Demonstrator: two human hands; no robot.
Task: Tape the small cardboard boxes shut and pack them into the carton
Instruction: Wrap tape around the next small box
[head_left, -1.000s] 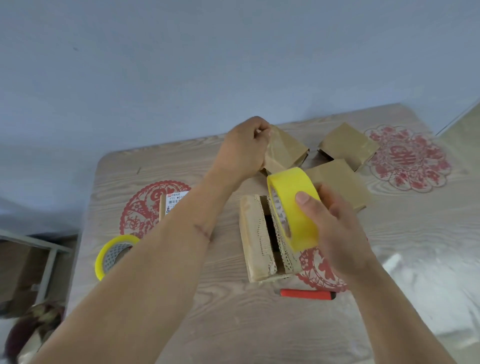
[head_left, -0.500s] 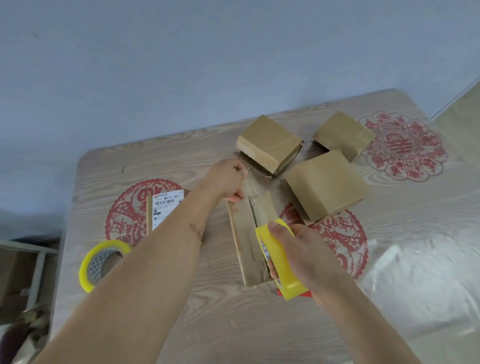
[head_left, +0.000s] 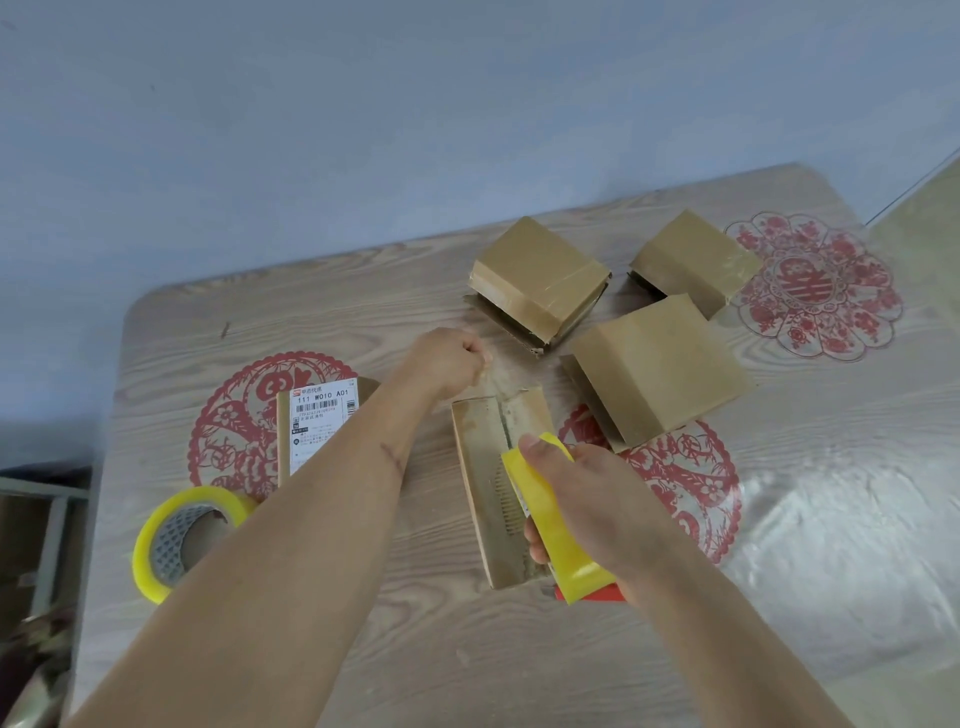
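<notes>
A small cardboard box (head_left: 485, 478) lies at the table's middle with its two top flaps meeting along a seam. My right hand (head_left: 597, 499) grips a yellow tape roll (head_left: 556, 525) held on edge over the box's near end. A clear tape strip (head_left: 501, 376) runs from the roll along the seam past the box's far end. My left hand (head_left: 449, 358) pinches that strip's end just beyond the box. Three more small brown boxes sit behind: one at the back middle (head_left: 540, 275), one at the back right (head_left: 696, 257), one nearer on the right (head_left: 660, 371).
A second yellow tape roll (head_left: 182, 535) lies flat at the left. A box with a white shipping label (head_left: 317, 423) sits left of my left forearm. A red object (head_left: 605, 594) pokes out under the roll. Red paper-cut decals mark the wooden table (head_left: 467, 649).
My right hand has drawn the roll down and toward me along the box seam. My left hand came back from the far box to the near box's far end, holding the tape end.
</notes>
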